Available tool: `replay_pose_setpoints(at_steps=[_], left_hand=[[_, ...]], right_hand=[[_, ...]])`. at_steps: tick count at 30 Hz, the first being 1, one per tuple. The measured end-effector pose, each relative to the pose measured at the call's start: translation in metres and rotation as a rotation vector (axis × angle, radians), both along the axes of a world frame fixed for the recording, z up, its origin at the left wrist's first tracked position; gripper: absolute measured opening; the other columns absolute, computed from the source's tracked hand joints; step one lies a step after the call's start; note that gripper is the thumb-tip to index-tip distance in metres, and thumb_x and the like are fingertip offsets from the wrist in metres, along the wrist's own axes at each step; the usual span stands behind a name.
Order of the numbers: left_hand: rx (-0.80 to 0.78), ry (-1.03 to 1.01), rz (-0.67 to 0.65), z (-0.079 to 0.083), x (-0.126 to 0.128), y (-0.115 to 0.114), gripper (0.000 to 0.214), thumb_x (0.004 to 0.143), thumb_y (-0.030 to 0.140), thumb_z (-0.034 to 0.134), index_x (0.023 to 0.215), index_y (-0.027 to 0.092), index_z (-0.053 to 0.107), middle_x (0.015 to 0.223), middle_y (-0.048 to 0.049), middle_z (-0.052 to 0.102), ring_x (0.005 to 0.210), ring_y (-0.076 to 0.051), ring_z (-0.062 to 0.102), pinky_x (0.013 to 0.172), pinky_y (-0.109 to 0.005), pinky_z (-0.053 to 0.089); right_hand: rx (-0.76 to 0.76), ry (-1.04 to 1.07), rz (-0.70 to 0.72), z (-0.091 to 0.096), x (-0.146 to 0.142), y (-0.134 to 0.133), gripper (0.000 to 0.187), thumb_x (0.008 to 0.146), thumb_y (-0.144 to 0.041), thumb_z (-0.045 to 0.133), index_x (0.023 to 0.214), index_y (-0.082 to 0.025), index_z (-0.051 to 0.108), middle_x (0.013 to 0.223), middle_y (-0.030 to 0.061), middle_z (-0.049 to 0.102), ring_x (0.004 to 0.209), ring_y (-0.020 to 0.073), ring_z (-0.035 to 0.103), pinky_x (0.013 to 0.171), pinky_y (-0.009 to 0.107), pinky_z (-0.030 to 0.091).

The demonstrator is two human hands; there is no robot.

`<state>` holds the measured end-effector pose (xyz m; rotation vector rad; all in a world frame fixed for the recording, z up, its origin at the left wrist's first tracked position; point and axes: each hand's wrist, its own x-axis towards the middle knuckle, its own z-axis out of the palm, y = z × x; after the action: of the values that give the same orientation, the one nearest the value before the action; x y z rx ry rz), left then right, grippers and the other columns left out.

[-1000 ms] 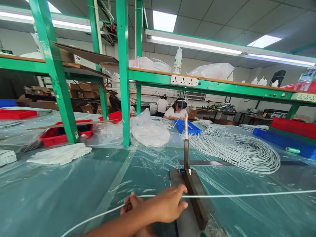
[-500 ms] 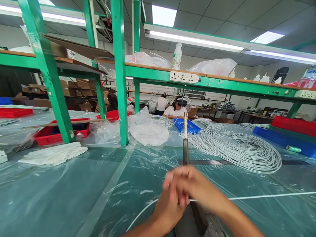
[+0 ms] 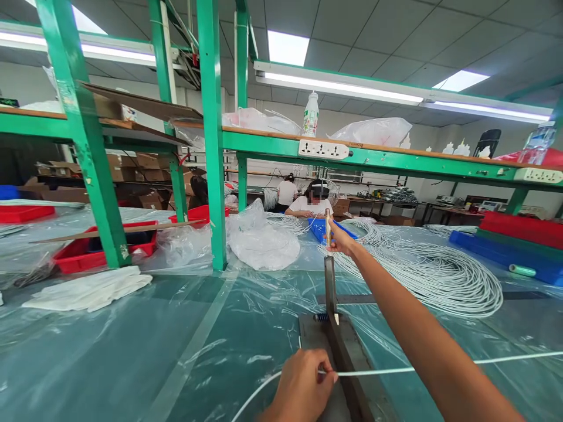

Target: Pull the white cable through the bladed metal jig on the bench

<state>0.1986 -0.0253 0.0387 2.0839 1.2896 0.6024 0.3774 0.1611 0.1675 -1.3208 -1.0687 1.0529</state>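
Note:
My left hand (image 3: 305, 381) is low in the middle, thumb and fingers pinched on a thin white cable (image 3: 373, 372). The cable curves away to the lower left and runs straight to the right edge, crossing a metal bench lever tool (image 3: 331, 287). Farther off, my right hand (image 3: 338, 239) is wrapped round the tool's upright wooden handle (image 3: 328, 225). The tool has a dark flat base with a small spring near its pivot. My left hand stays beside its long bar. Exactly where the cable meets the bar is partly hidden by my fingers.
A large coil of white cable (image 3: 440, 275) lies to the right, near a blue tray (image 3: 316, 228). White gloves (image 3: 92, 290), a red tray (image 3: 65, 261) and a plastic bag (image 3: 268, 240) are left. Green posts (image 3: 211, 146) carry a shelf. A person (image 3: 303, 205) sits opposite.
My right hand has left my left hand and reached forward onto the wooden handle. My left hand keeps hold of the cable, slightly lower in view.

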Motion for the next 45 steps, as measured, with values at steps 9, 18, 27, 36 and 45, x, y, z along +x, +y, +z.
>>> replay_pose_setpoints(at_steps=[9,18,27,36,45], left_hand=[[0.041,0.013,-0.026,0.006,0.001,-0.003,0.014,0.075,0.025,0.052,0.07,0.02,0.065,0.065,-0.0004,0.065,0.061,-0.015,0.056,0.055,-0.023,0.028],[0.101,0.028,-0.051,0.007,0.001,-0.003,0.014,0.075,0.024,0.052,0.071,0.019,0.064,0.062,0.0008,0.061,0.058,-0.013,0.052,0.054,-0.022,0.027],[0.141,0.056,0.01,0.004,0.004,-0.002,0.01,0.075,0.021,0.054,0.069,0.02,0.062,0.059,0.0026,0.059,0.056,-0.011,0.051,0.052,-0.021,0.024],[0.161,0.064,0.004,0.004,0.004,0.001,0.009,0.075,0.021,0.055,0.069,0.02,0.062,0.059,0.0023,0.059,0.058,-0.012,0.052,0.053,-0.021,0.023],[0.135,0.052,-0.014,0.006,0.005,0.0,0.009,0.075,0.02,0.055,0.068,0.02,0.062,0.053,0.0045,0.05,0.052,-0.009,0.044,0.052,-0.021,0.02]], right_hand=[[0.058,0.224,0.133,0.038,0.024,-0.097,0.051,0.086,-0.059,0.026,0.081,-0.017,0.054,0.078,0.0064,0.062,0.046,0.0086,0.049,0.045,0.023,0.046],[-0.257,0.149,-0.029,-0.008,0.011,-0.263,0.055,0.057,-0.025,0.079,0.108,-0.017,0.059,0.066,0.0034,0.063,0.041,0.0101,0.051,0.04,0.02,0.045],[-0.342,0.066,-0.005,-0.036,0.003,-0.297,0.068,0.069,-0.041,0.068,0.125,-0.014,0.04,0.054,-0.0003,0.057,0.04,0.0066,0.044,0.036,0.015,0.037],[-0.502,0.188,0.109,-0.039,-0.018,-0.309,0.014,0.079,-0.021,0.041,0.066,-0.018,0.044,0.052,-0.0053,0.037,0.032,0.0011,0.024,0.03,0.011,0.019],[-0.238,-0.1,0.101,-0.087,-0.009,-0.31,0.039,0.073,-0.04,0.056,0.109,-0.024,0.053,0.06,-0.0026,0.053,0.031,0.0042,0.026,0.033,0.02,0.027]])
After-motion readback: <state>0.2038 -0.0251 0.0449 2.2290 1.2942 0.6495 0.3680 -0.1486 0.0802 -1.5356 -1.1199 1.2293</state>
